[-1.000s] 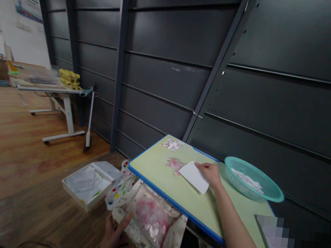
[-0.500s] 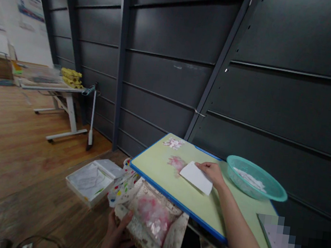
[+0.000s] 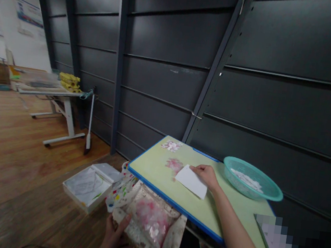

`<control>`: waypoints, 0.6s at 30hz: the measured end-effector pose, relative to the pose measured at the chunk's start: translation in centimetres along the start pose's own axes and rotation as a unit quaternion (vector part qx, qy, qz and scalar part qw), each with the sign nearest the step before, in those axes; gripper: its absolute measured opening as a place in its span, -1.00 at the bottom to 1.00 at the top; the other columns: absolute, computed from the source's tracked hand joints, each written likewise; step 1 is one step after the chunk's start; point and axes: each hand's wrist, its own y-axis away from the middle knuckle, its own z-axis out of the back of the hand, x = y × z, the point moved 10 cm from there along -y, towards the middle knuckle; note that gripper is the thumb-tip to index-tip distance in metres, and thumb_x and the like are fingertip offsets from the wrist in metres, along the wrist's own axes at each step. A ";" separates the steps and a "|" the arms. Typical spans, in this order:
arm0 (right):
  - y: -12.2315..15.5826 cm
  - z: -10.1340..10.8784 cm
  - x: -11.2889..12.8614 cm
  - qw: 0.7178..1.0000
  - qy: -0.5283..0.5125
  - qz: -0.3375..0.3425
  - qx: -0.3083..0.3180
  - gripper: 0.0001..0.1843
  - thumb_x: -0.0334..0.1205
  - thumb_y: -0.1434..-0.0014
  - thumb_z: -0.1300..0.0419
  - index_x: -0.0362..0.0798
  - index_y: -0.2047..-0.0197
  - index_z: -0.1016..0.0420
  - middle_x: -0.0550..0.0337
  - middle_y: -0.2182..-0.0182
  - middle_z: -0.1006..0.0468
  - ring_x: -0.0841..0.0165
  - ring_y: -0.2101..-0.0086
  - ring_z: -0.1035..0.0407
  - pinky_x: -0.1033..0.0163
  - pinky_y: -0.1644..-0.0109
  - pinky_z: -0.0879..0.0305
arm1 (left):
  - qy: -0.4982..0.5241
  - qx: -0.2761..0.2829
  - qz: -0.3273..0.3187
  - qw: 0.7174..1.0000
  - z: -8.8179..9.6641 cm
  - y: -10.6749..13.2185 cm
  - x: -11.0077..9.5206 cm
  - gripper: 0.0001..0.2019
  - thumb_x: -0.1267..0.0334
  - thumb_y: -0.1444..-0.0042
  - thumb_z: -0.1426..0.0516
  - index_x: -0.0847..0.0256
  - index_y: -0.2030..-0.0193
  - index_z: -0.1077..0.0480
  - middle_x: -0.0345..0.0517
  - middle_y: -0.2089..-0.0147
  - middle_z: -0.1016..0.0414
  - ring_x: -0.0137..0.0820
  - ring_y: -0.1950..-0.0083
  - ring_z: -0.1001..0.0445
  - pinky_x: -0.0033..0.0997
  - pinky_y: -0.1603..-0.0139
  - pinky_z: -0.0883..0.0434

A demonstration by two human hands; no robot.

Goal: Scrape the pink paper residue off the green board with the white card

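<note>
My right hand (image 3: 204, 174) is closed on the upper edge of a white sheet of paper or card (image 3: 191, 181), just above the pale yellow tabletop (image 3: 145, 158) with its blue rim. Beside the sheet's left end lies a loose patch of pink pieces (image 3: 174, 165), too small to name. Farther back is a pile of whitish-pink pieces (image 3: 171, 145). Below the table's near edge, my left hand (image 3: 117, 231) grips the left side of a worn, whitish box (image 3: 136, 232). Inside the box lies pink and white material (image 3: 153, 220), partly under something clear and shiny.
A green plastic basin (image 3: 275, 193) with white material stands at the table's right back. A pixelated panel (image 3: 274, 244) lies at the right. An open white box (image 3: 83, 188) sits low at the left. Dark metal panels (image 3: 162, 79) rise behind. Another table (image 3: 44, 91) stands far left.
The whole view has shifted slightly. Both hands keep their holds, and the white sheet stays close to the pink patch, with little visible change.
</note>
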 end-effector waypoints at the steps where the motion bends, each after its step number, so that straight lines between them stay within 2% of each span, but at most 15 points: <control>1: 0.0 -0.2 0.1 1.000 0.001 0.008 -0.003 -0.49 0.24 0.18 -0.28 -0.11 0.59 -0.59 0.11 0.64 -0.52 0.35 0.59 -0.29 0.28 0.53 -0.06 | 0.005 0.001 -0.001 1.000 0.0 0.0 0.0 -0.25 -0.05 -0.01 -0.31 -0.10 -0.26 -0.04 0.13 -0.29 -0.33 -0.24 0.27 -0.64 -0.08 0.24 -0.61; 6: 0.0 -0.4 0.7 0.998 0.024 0.037 -0.041 -0.44 0.30 0.14 -0.24 -0.09 0.58 -0.58 0.09 0.64 -0.51 0.31 0.56 -0.31 0.25 0.50 -0.08 | 0.020 0.007 -0.004 1.000 -0.3 0.1 -0.1 -0.28 0.01 -0.02 -0.31 -0.10 -0.25 -0.03 0.13 -0.27 -0.33 -0.27 0.33 -0.63 -0.05 0.22 -0.60; 11: 1.0 -1.5 1.8 0.996 0.031 0.061 -0.054 -0.43 0.33 0.10 -0.21 -0.07 0.59 -0.57 0.07 0.64 -0.52 0.28 0.55 -0.34 0.23 0.48 -0.10 | -0.002 -0.009 0.002 1.000 0.0 0.2 -0.1 -0.26 -0.03 -0.04 -0.29 -0.10 -0.28 -0.02 0.17 -0.29 -0.33 -0.25 0.34 -0.63 -0.06 0.25 -0.60; 18: 2.0 -2.1 2.9 0.996 0.014 0.068 -0.064 -0.36 0.41 0.09 -0.22 -0.09 0.55 -0.60 0.06 0.65 -0.52 0.28 0.57 -0.33 0.23 0.48 -0.12 | 0.003 -0.014 -0.004 1.000 0.0 0.5 -0.4 -0.17 -0.11 0.08 -0.35 -0.08 -0.28 -0.05 0.13 -0.26 -0.36 -0.24 0.23 -0.63 -0.06 0.19 -0.60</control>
